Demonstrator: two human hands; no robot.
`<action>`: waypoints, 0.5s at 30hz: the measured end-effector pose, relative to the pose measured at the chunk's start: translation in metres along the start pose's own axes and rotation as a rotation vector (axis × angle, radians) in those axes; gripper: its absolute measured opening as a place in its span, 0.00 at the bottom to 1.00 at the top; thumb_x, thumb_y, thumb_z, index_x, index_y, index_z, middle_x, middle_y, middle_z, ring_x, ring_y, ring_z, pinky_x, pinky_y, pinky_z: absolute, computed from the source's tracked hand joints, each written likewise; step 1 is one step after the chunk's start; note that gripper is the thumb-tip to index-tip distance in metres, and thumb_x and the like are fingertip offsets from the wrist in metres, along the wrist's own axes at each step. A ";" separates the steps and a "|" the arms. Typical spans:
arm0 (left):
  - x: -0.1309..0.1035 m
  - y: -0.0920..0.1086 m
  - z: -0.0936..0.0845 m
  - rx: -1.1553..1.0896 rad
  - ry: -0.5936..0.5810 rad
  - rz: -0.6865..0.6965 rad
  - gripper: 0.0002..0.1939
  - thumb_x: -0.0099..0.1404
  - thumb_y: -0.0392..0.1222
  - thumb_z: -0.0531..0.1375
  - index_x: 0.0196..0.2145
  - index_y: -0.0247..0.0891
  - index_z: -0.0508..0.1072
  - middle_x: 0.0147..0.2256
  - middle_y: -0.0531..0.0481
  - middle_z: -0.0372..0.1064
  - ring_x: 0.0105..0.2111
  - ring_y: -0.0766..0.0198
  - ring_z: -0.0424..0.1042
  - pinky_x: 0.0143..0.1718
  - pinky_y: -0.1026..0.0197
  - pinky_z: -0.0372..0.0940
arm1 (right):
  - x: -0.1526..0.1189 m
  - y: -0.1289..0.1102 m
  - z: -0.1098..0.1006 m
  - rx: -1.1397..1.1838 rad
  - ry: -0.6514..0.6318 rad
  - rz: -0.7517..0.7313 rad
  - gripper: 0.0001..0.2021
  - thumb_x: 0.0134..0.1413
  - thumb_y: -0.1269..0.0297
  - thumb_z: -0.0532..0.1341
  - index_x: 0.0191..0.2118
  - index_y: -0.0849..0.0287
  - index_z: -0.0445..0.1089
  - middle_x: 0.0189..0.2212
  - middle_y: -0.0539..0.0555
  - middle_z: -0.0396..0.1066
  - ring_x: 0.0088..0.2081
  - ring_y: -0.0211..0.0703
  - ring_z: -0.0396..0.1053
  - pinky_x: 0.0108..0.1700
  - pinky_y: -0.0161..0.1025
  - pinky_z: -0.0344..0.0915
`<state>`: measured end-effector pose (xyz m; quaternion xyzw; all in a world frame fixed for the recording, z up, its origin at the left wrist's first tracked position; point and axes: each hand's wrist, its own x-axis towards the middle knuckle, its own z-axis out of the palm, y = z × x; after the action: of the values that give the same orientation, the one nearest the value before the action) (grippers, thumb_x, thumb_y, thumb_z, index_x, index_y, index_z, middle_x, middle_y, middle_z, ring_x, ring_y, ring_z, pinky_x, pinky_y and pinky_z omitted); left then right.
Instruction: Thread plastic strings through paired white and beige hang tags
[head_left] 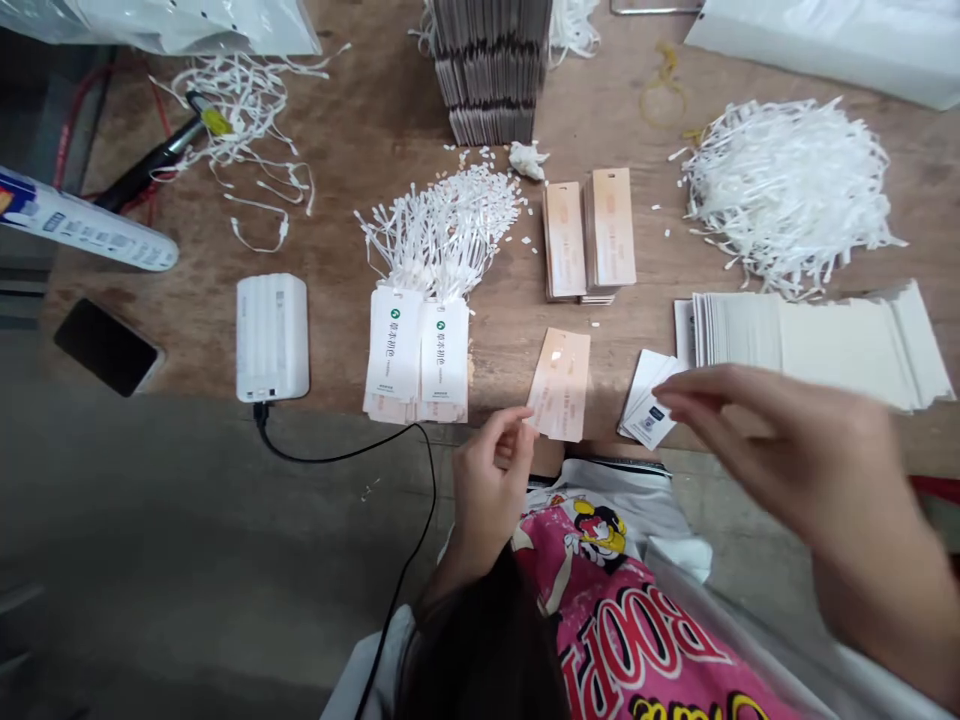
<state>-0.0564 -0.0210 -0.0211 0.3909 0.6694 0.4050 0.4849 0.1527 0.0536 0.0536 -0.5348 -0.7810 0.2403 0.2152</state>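
Observation:
A small stack of peach hang tags (pixel 561 385) lies at the table's front edge. My left hand (pixel 491 480) has its fingers curled, with thumb and forefinger closed at the lower left corner of these tags. Over the fanned white cards (pixel 645 400) hovers my right hand (pixel 795 450), slightly blurred, its thumb and fingertips pinched together. Whether a card or anything else is between those fingertips cannot be made out. Left of the peach tags rest two stacks of strung white tags (pixel 416 345), their white strings (pixel 450 225) spread behind them.
More peach tag stacks (pixel 589 235) stand behind. At right are a heap of white strings (pixel 787 195) and a long row of cream cards (pixel 817 345). A dark card stack (pixel 491 70) rises at the back. Leftward lie a white power bank (pixel 272 337), its black cable (pixel 337 458) and a phone (pixel 107 345).

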 end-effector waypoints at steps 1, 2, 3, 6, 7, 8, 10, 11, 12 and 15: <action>0.003 0.001 0.006 0.107 0.018 0.079 0.09 0.67 0.44 0.57 0.42 0.41 0.75 0.35 0.47 0.75 0.32 0.63 0.73 0.34 0.63 0.66 | -0.018 0.009 0.008 -0.088 -0.015 -0.055 0.09 0.58 0.67 0.60 0.43 0.48 0.71 0.36 0.55 0.76 0.33 0.51 0.74 0.31 0.46 0.68; 0.006 0.002 0.012 0.205 0.045 0.156 0.09 0.67 0.42 0.57 0.42 0.41 0.75 0.38 0.46 0.75 0.35 0.61 0.73 0.38 0.61 0.66 | -0.034 0.018 0.018 -0.158 0.000 -0.102 0.14 0.58 0.68 0.60 0.50 0.50 0.70 0.42 0.59 0.75 0.39 0.55 0.75 0.35 0.49 0.72; 0.010 0.003 0.018 0.294 0.075 0.220 0.09 0.67 0.41 0.57 0.43 0.40 0.75 0.40 0.45 0.74 0.38 0.59 0.72 0.41 0.59 0.66 | -0.048 0.027 0.028 -0.214 0.000 -0.129 0.18 0.58 0.68 0.59 0.55 0.53 0.67 0.48 0.62 0.73 0.46 0.58 0.74 0.42 0.52 0.73; 0.020 0.007 0.035 0.564 0.144 0.291 0.12 0.66 0.40 0.58 0.47 0.37 0.73 0.44 0.42 0.73 0.43 0.54 0.71 0.47 0.53 0.64 | -0.076 0.048 0.055 -0.285 0.016 -0.189 0.23 0.59 0.71 0.60 0.60 0.64 0.63 0.55 0.68 0.68 0.57 0.61 0.66 0.54 0.57 0.69; 0.023 0.008 0.039 0.655 0.157 0.284 0.14 0.66 0.40 0.59 0.49 0.36 0.72 0.44 0.41 0.72 0.44 0.53 0.70 0.47 0.52 0.64 | -0.082 0.053 0.062 -0.281 0.028 -0.203 0.23 0.58 0.73 0.60 0.60 0.66 0.63 0.56 0.68 0.67 0.59 0.60 0.64 0.56 0.57 0.68; 0.026 0.010 0.043 0.736 0.162 0.268 0.16 0.65 0.40 0.60 0.50 0.35 0.71 0.45 0.40 0.72 0.45 0.51 0.70 0.47 0.51 0.64 | -0.086 0.056 0.066 -0.264 0.047 -0.212 0.23 0.58 0.76 0.60 0.59 0.67 0.64 0.56 0.67 0.67 0.61 0.59 0.63 0.58 0.57 0.66; 0.031 0.014 0.048 0.848 0.167 0.237 0.19 0.62 0.38 0.63 0.52 0.35 0.70 0.46 0.39 0.71 0.47 0.49 0.69 0.47 0.49 0.63 | -0.093 0.061 0.069 -0.200 0.104 -0.230 0.22 0.56 0.80 0.60 0.57 0.67 0.66 0.55 0.65 0.69 0.61 0.56 0.62 0.61 0.55 0.64; 0.033 0.015 0.050 0.875 0.172 0.225 0.20 0.61 0.37 0.64 0.52 0.35 0.70 0.47 0.40 0.70 0.47 0.49 0.69 0.47 0.49 0.63 | -0.095 0.062 0.068 -0.160 0.134 -0.246 0.22 0.55 0.81 0.60 0.56 0.67 0.67 0.54 0.64 0.71 0.61 0.55 0.63 0.61 0.55 0.65; 0.036 0.016 0.050 0.884 0.175 0.214 0.21 0.60 0.36 0.64 0.52 0.35 0.70 0.46 0.40 0.70 0.46 0.50 0.70 0.47 0.50 0.63 | -0.097 0.063 0.066 -0.117 0.161 -0.268 0.22 0.54 0.82 0.61 0.56 0.67 0.68 0.52 0.63 0.72 0.60 0.54 0.64 0.61 0.55 0.65; 0.042 0.017 0.047 0.821 0.160 0.180 0.21 0.58 0.34 0.66 0.49 0.37 0.70 0.41 0.45 0.70 0.38 0.56 0.70 0.43 0.53 0.64 | -0.105 0.062 0.058 -0.013 0.272 -0.323 0.26 0.51 0.83 0.62 0.58 0.65 0.67 0.52 0.63 0.73 0.56 0.54 0.68 0.58 0.53 0.69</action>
<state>-0.0180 0.0311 -0.0288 0.5756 0.7738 0.1746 0.1984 0.1989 -0.0337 -0.0376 -0.4316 -0.8219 0.1232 0.3508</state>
